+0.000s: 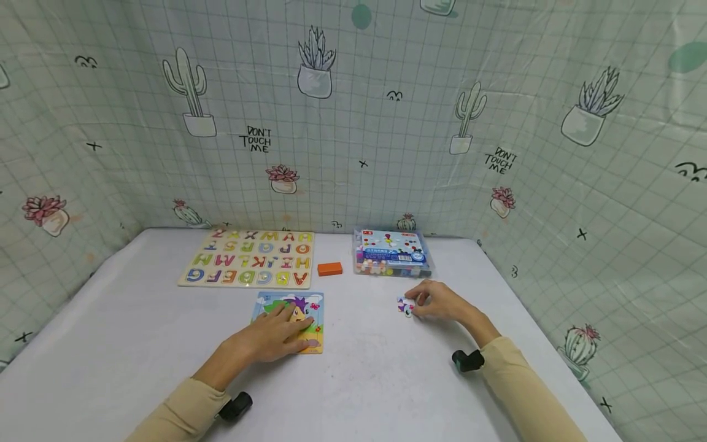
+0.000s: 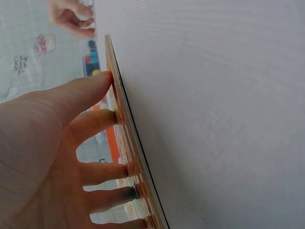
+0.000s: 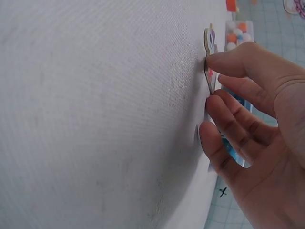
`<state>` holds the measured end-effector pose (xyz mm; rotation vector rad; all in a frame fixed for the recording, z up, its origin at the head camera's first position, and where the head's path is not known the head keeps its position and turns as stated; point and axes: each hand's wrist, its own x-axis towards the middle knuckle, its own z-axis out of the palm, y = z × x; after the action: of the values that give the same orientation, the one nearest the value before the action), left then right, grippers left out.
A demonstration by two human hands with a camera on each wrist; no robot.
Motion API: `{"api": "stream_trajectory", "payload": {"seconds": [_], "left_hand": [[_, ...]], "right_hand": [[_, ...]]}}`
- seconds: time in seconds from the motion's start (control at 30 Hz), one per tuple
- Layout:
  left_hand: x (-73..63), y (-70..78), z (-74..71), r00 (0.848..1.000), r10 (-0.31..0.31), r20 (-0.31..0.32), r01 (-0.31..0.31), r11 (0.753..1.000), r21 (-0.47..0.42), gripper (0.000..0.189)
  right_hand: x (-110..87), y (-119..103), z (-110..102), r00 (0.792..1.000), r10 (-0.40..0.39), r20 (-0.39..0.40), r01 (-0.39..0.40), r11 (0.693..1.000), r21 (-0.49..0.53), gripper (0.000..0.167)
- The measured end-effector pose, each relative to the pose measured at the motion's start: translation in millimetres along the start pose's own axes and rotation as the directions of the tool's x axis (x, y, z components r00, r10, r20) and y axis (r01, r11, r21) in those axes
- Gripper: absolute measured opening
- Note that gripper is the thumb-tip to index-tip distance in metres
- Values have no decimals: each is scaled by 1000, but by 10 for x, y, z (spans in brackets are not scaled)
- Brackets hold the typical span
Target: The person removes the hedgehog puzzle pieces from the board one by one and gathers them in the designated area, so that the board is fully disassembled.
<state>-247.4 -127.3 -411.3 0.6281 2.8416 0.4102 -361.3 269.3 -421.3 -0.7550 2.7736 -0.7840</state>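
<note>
I pinch a small, flat jigsaw piece printed in white and purple (image 1: pixel 406 307) between thumb and finger of my right grip (image 1: pixel 442 301), at the right of the white-covered desk (image 1: pixel 359 380). I judge it light and stiff, wood or thick card, perhaps slick on its printed face; its cut edges should offer the surest hold, and its knobs could chip if bent. My left grip (image 1: pixel 274 337) clasps nothing: its spread fingers rest on a square picture-puzzle board with a purple-haired cartoon figure (image 1: pixel 317 301), probably thin and apt to slide.

My fingers cover part of the piece's picture and much of the board's; whether the piece touches the desk I cannot tell. Beyond lie an orange rectangular block (image 1: pixel 329 269), a pale wooden alphabet board (image 1: pixel 245 261) and a clear plastic box of coloured beads (image 1: pixel 393 253), whose label is too small to read.
</note>
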Motion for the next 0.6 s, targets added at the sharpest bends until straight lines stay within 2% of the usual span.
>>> {"api": "stream_trajectory", "payload": {"seconds": [0.33, 0.43, 0.6], "left_hand": [[-24, -26, -13, 999, 37, -17, -37, 999, 20, 52], [-19, -55, -12, 997, 75, -32, -73, 996, 46, 50], [-19, -90, -21, 990, 127, -54, -123, 990, 71, 45]], "right_hand": [[28, -73, 2, 1000, 19, 3, -19, 999, -36, 35], [45, -135, 12, 1000, -12, 1, 12, 999, -46, 35], [109, -261, 60, 994, -108, 8, 109, 993, -44, 34]]}}
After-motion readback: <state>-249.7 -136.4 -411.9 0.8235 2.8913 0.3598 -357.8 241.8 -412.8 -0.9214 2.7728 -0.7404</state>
